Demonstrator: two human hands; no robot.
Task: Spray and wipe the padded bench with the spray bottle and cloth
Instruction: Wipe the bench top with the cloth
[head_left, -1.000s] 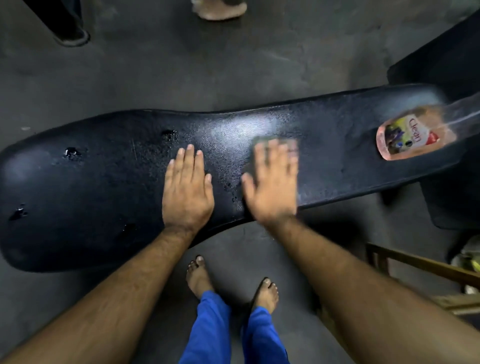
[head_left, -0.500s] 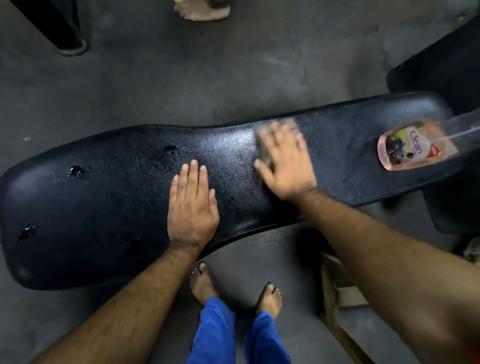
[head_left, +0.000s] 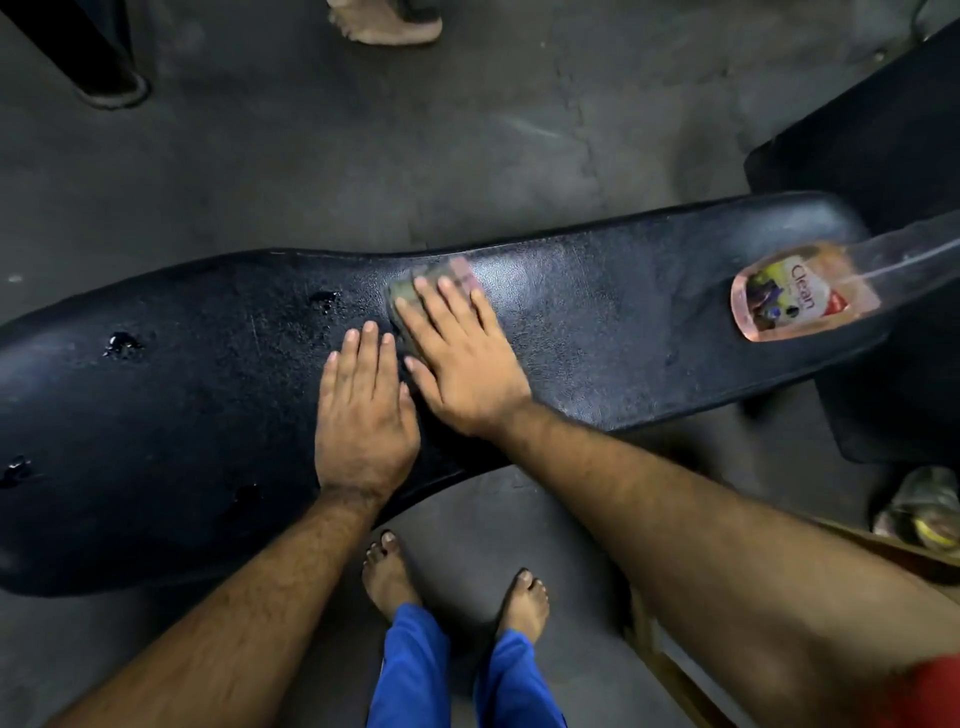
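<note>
Place: likely a gym.
Evidence: black padded bench (head_left: 597, 332) with torn vinyl, a second black pad (head_left: 883, 156), bare concrete floor (head_left: 311, 156), barefoot people.

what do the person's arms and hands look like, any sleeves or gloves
Both forearms are bare and hairy, with no gloves, rings, watch or bands visible on the left hand or right hand. A strip of red fabric shows at the frame's lower right by the right arm, possibly a short sleeve.
</note>
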